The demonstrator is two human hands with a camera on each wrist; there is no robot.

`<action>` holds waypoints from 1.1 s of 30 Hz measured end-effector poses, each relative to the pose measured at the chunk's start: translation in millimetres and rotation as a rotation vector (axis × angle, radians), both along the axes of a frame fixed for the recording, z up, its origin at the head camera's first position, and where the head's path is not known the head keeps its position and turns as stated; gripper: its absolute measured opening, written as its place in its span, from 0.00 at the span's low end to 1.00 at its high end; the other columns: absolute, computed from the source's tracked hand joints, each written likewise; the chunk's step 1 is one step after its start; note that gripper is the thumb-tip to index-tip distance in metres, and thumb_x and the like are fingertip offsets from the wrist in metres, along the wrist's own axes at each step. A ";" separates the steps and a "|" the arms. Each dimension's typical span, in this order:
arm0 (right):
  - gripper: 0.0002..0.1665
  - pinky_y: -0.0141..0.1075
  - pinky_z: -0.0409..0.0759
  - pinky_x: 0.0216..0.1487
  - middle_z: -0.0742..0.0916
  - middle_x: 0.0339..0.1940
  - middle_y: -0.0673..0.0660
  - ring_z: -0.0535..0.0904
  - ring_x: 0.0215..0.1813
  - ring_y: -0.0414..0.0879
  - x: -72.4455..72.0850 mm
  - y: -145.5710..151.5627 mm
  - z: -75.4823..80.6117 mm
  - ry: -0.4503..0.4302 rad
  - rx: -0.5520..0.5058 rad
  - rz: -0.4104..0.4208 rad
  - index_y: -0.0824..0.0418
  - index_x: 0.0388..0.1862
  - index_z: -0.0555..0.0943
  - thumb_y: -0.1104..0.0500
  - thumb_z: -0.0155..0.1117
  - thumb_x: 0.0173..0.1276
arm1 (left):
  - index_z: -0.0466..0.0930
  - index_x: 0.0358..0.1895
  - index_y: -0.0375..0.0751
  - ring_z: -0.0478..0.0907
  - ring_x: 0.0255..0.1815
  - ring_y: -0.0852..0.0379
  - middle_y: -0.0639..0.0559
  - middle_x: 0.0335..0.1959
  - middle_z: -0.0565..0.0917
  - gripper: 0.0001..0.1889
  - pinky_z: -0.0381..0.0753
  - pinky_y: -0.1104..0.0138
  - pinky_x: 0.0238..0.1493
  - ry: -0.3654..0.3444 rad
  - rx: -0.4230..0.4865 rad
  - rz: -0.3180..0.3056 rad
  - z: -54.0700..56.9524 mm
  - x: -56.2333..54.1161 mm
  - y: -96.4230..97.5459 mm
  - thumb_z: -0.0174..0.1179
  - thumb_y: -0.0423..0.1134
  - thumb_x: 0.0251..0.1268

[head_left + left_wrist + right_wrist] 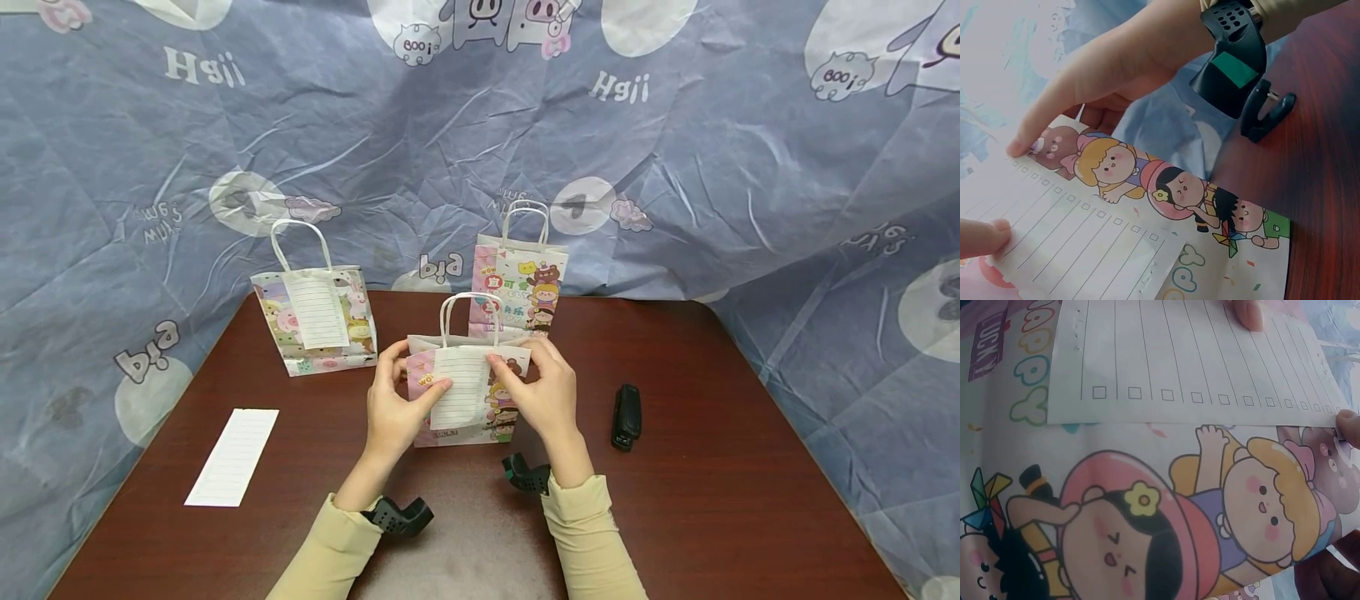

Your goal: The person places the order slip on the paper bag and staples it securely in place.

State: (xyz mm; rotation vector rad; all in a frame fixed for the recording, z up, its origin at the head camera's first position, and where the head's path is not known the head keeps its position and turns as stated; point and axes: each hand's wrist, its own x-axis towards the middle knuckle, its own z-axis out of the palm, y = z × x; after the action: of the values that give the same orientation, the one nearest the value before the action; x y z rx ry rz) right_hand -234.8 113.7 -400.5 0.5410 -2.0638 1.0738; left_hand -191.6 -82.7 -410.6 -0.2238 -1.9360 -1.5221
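A small paper gift bag (504,423) with cartoon figures and white handles stands at the middle of the table. Against its front lies a lined paper slip (457,387) with a column of checkboxes. My left hand (393,408) grips the bag's left side, its thumb pressing the slip. At the upper right side, my right hand (546,392) pinches the bag, thumb in front by the slip's top corner. In the right wrist view the right thumb (1349,425) touches the slip's edge, and curled fingers show behind the bag. Most of the left fingers are hidden behind it.
A similar bag (300,365) with a lined slip on its front stands at the back left. Another cartoon bag (517,287) stands behind the held one. A loose lined slip (232,457) lies at left, and a black stapler (627,417) at right. A blue printed cloth hangs behind.
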 end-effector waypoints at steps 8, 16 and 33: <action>0.29 0.36 0.73 0.24 0.84 0.24 0.50 0.75 0.21 0.38 3.1 0.2 1.0 -0.030 -0.034 0.001 0.61 0.41 0.69 0.51 0.76 0.51 | 0.72 0.55 0.35 0.69 0.45 0.51 0.43 0.45 0.74 0.38 0.68 0.66 0.45 0.047 -0.045 0.093 -14.0 -8.1 -3.7 0.79 0.38 0.35; 0.22 0.30 0.62 0.15 0.76 0.14 0.47 0.65 0.14 0.36 3.0 2.7 2.2 -0.021 -0.028 0.104 0.59 0.46 0.78 0.57 0.74 0.53 | 0.67 0.52 0.30 0.70 0.47 0.47 0.38 0.43 0.76 0.37 0.65 0.53 0.48 -0.038 0.046 -0.003 -8.8 -6.2 -2.7 0.78 0.30 0.34; 0.09 0.30 0.72 0.25 0.85 0.25 0.55 0.76 0.22 0.40 15.8 17.2 23.9 -0.090 -0.038 0.322 0.63 0.30 0.83 0.70 0.73 0.49 | 0.80 0.38 0.30 0.79 0.24 0.59 0.40 0.30 0.83 0.16 0.80 0.66 0.24 -0.234 0.115 -0.344 18.0 9.2 -5.3 0.73 0.25 0.42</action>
State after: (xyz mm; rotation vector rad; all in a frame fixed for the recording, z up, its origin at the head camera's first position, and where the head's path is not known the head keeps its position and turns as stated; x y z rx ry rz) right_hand -219.1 130.9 -376.6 0.8409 -2.0735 1.3403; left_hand -182.4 -88.0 -392.6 -0.3568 -2.0587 -1.9529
